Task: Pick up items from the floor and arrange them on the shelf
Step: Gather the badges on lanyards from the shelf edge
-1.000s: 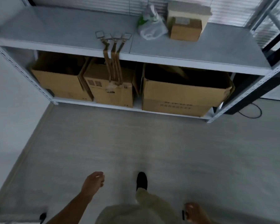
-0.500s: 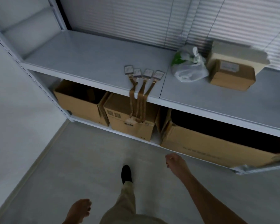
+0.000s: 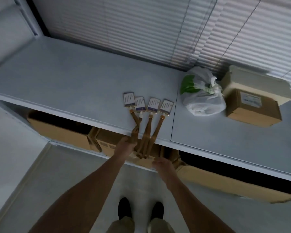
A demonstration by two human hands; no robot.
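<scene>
A grey shelf [image 3: 74, 84] spans the view, with cardboard boxes [image 3: 60, 130] on the level beneath it. On its right part sit a small cardboard box [image 3: 254, 106] and, just beside it, a tied plastic bag [image 3: 203, 100]. Four badges [image 3: 148, 103] lie near the front edge, their tan straps [image 3: 145, 135] hanging over it. The left hand [image 3: 127, 145] is closed around the hanging straps; the right hand [image 3: 162, 164] is just below them, whether gripping I cannot tell.
</scene>
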